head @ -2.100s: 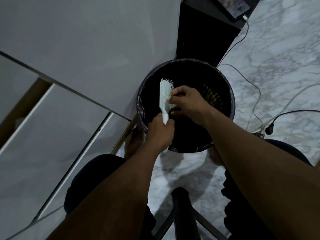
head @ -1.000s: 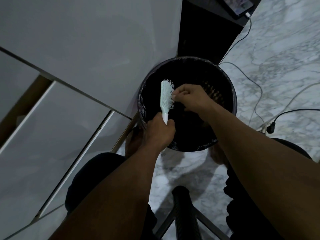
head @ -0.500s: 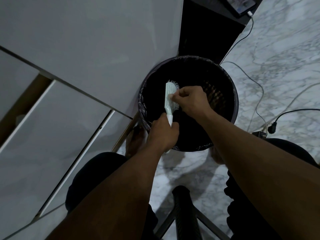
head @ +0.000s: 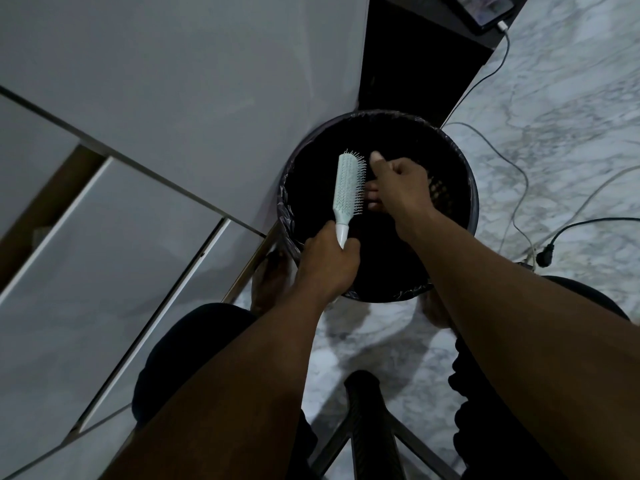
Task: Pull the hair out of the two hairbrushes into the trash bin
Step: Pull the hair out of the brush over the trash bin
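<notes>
A pale mint hairbrush (head: 348,183) stands upright over the open black trash bin (head: 472,202), bristles facing right. My left hand (head: 327,265) is closed around its white handle at the bin's near rim. My right hand (head: 398,187) is just right of the brush head, thumb sticking up and fingertips curled against the bristles. Any hair in those fingers is lost against the dark inside of the bin. Only one hairbrush is in view.
White cabinet fronts (head: 173,98) fill the left side, right against the bin. A dark unit (head: 408,64) stands behind it with a phone (head: 485,8) on charge. Cables (head: 512,188) and a black plug (head: 543,258) lie on the marble floor. A black stool frame (head: 367,410) sits between my knees.
My right hand has come off the bristles, its thumb lifting away from the fingers. The brush has turned more upright in my left hand, which stays on the handle.
</notes>
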Motion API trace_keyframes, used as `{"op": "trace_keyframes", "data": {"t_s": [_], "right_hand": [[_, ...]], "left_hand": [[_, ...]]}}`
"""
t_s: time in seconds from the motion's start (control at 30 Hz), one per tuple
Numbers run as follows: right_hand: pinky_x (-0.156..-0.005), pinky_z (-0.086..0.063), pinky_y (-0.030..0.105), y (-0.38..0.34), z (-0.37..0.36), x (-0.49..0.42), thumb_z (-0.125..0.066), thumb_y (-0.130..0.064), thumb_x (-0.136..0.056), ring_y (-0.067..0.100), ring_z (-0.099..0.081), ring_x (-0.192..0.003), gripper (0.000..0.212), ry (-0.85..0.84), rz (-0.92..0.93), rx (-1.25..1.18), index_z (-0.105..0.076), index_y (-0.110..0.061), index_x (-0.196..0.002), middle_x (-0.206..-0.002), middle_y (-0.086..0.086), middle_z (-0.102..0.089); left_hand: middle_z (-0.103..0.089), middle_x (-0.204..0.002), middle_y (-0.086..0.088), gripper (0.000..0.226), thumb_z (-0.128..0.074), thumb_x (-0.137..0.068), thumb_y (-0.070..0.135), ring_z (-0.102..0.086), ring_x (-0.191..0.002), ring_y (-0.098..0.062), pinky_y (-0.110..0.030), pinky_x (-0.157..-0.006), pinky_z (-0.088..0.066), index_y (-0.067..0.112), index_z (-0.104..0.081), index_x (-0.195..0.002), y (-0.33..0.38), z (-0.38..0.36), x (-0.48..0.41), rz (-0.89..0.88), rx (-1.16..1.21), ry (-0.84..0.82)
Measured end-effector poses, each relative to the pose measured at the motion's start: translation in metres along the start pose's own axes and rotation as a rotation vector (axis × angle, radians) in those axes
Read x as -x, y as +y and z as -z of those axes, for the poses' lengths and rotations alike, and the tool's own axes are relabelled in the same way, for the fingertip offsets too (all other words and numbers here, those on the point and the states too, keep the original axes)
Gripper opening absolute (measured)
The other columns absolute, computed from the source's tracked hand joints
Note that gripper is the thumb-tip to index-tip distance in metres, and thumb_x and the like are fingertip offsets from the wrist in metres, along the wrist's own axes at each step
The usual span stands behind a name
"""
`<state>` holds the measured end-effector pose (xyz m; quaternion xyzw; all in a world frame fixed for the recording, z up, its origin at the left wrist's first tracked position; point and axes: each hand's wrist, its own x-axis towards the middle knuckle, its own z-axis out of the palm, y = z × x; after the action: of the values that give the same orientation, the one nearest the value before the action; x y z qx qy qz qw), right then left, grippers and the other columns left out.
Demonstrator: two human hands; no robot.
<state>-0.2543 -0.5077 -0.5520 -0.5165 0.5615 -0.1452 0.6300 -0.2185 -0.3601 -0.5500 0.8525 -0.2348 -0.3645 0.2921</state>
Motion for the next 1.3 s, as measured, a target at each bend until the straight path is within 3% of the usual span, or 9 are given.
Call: {"op": "trace_keyframes", "data": {"t_s": [0.13,0.3,0.53,0.67,0.73,0.9,1.0,1.13,1.3], "right_hand": [[-0.068,-0.061,0.034,0.001,-0.002,0.006,-0.081,-0.021,-0.084,0.014,-0.069,-0.078,0.026,-0.162,0.088,0.06,-0.067,-0.013,-0.104,-0.091,0.005,-0.07],[-0.066,-0.058,0.031,0.002,0.001,-0.002,-0.085,-0.025,-0.08,0.014,-0.066,-0.063,0.022,-0.091,0.012,-0.011,-0.07,-0.008,-0.084,-0.08,0.008,-0.072],[-0.068,-0.059,0.036,0.006,0.002,-0.003,-0.072,-0.032,-0.091,0.015,-0.063,-0.063,0.025,0.054,0.177,0.225,-0.068,-0.023,-0.067,-0.067,0.003,-0.069],[-0.062,-0.058,0.034,-0.002,0.002,-0.002,-0.055,-0.03,-0.102,0.017,-0.064,-0.056,0.028,0.079,0.006,-0.058,-0.063,-0.015,-0.08,-0.066,0.006,-0.068],[-0.061,-0.057,0.033,-0.006,0.004,0.0,-0.05,-0.033,-0.103,0.017,-0.062,-0.059,0.027,0.049,-0.048,-0.134,-0.06,-0.015,-0.086,-0.07,0.006,-0.067],[-0.068,-0.055,0.036,0.0,-0.002,0.007,-0.068,-0.012,-0.091,0.014,-0.062,-0.078,0.008,-0.178,0.174,0.151,-0.067,-0.018,-0.097,-0.086,0.004,-0.065],[-0.072,-0.06,0.044,-0.001,-0.002,0.003,-0.07,-0.01,-0.086,0.018,-0.066,-0.078,0.02,-0.158,0.162,0.217,-0.07,-0.017,-0.104,-0.085,0.003,-0.067],[-0.065,-0.049,0.028,0.003,0.004,-0.003,-0.077,-0.014,-0.08,0.009,-0.06,-0.063,0.02,-0.121,0.203,0.332,-0.073,-0.017,-0.1,-0.07,-0.005,-0.064],[-0.077,-0.055,0.025,0.003,0.007,-0.005,-0.081,-0.021,-0.083,0.009,-0.069,-0.079,0.009,-0.04,0.252,0.367,-0.076,-0.017,-0.077,-0.073,-0.011,-0.069]], "left_hand": [[-0.061,-0.074,-0.005,0.012,-0.05,-0.088,0.028,-0.063,-0.069,-0.028,-0.038,-0.061,-0.05,0.019,-0.049,-0.081,0.003,0.0,0.0,0.025,0.046,-0.009],[-0.058,-0.072,-0.003,0.013,-0.05,-0.091,0.025,-0.055,-0.06,-0.019,-0.031,-0.053,-0.037,0.018,-0.047,-0.08,0.001,0.002,0.003,-0.034,0.011,-0.023],[-0.06,-0.076,-0.005,0.011,-0.05,-0.09,0.025,-0.059,-0.068,-0.023,-0.031,-0.056,-0.037,0.02,-0.045,-0.081,0.003,0.001,0.003,-0.066,-0.024,-0.033],[-0.055,-0.067,0.001,0.018,-0.049,-0.089,0.026,-0.055,-0.061,-0.021,-0.031,-0.055,-0.036,0.023,-0.042,-0.073,0.003,0.001,0.002,-0.062,0.029,-0.014],[-0.055,-0.067,0.001,0.018,-0.049,-0.089,0.027,-0.056,-0.061,-0.022,-0.032,-0.056,-0.04,0.023,-0.043,-0.072,0.004,0.001,0.001,-0.045,0.047,-0.013],[-0.058,-0.07,-0.003,0.015,-0.049,-0.086,0.033,-0.064,-0.068,-0.032,-0.047,-0.067,-0.058,0.023,-0.047,-0.075,0.006,0.002,0.001,0.056,0.132,-0.038],[-0.058,-0.072,-0.003,0.017,-0.05,-0.09,0.027,-0.061,-0.066,-0.027,-0.035,-0.059,-0.046,0.023,-0.045,-0.074,0.004,0.004,0.002,0.016,0.072,-0.047],[-0.058,-0.072,-0.003,0.019,-0.051,-0.091,0.025,-0.054,-0.062,-0.02,-0.03,-0.053,-0.034,0.023,-0.044,-0.074,0.001,0.003,0.005,-0.02,-0.005,-0.068],[-0.057,-0.07,-0.002,0.021,-0.051,-0.091,0.024,-0.053,-0.059,-0.018,-0.029,-0.054,-0.034,0.024,-0.043,-0.072,0.0,0.001,0.004,-0.044,0.003,-0.054]]}}
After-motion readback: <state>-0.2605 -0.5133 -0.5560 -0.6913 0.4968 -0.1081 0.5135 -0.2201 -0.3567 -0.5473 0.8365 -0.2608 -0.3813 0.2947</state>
